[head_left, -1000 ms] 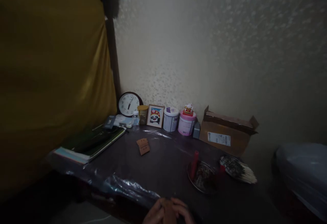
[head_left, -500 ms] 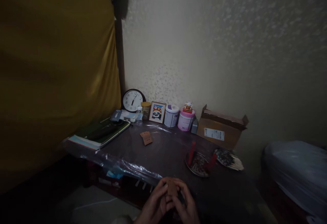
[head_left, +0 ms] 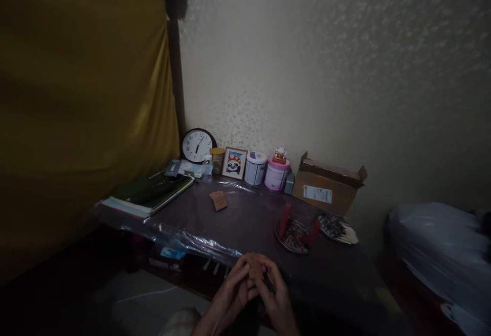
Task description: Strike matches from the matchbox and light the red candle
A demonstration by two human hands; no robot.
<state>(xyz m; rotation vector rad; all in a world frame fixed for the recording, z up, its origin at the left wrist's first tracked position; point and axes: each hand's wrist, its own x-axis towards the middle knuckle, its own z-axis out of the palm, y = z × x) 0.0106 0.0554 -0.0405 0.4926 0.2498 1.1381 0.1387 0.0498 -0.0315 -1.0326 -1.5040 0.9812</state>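
At the table's near edge, my left hand (head_left: 236,287) and my right hand (head_left: 274,287) are together, both closed on a small flat brown piece (head_left: 254,266) that looks like cardboard. Fingers of both hands wrap its sides, so its lower part is hidden. Dark marks show faintly on its face. Farther back on the table lie similar brown pieces (head_left: 218,201), overlapping or joined; I cannot tell which. Right of my hands is a round dish (head_left: 293,249) with two red candles (head_left: 285,220) and dark bits in it.
A plate of dark bits and pale sticks (head_left: 348,234) lies beyond the dish. Along the wall stand a clock (head_left: 197,146), a framed panda picture (head_left: 234,163), a white tin (head_left: 255,168), a pink tin (head_left: 276,175) and a cardboard box (head_left: 324,185). Books (head_left: 149,195) lie left on the plastic-covered table (head_left: 245,216).
The view has shifted slightly, so the table things sit a little higher and farther left. My hands, still on the brown piece, have moved slightly up in the picture.
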